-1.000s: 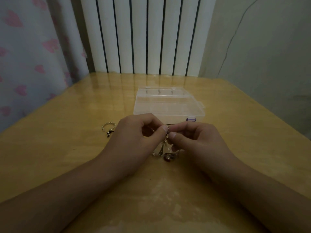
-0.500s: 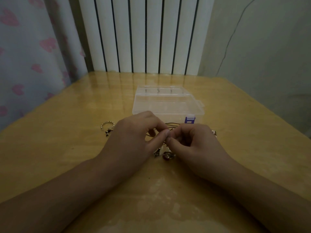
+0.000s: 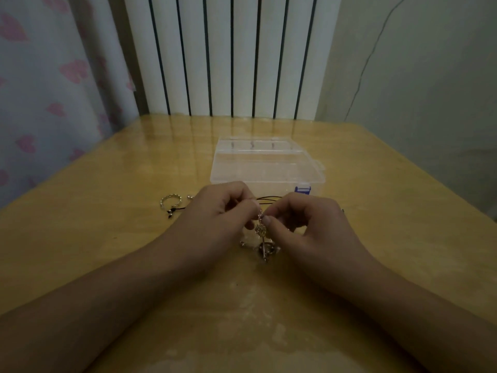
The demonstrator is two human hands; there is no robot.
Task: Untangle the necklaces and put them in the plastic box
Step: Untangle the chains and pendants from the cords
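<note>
We see our left hand [image 3: 215, 211] and right hand [image 3: 304, 224] pinching the tangled necklaces [image 3: 260, 229] at frame centre, pendants dangling over the glossy wooden table [image 3: 107, 251]; 1 closed plastic box [image 3: 265, 164] sits just above; 1 ring [image 3: 171, 201] lies left; radiator [image 3: 228, 55] and heart-print curtain [image 3: 48, 76] behind.

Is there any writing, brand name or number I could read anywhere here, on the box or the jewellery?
No readable text anywhere.
plastic box: clear, no label visible.
blue latch: has a pale strip, no letters legible.
necklaces: pinched by left hand and right hand; too small to show markings.
</note>
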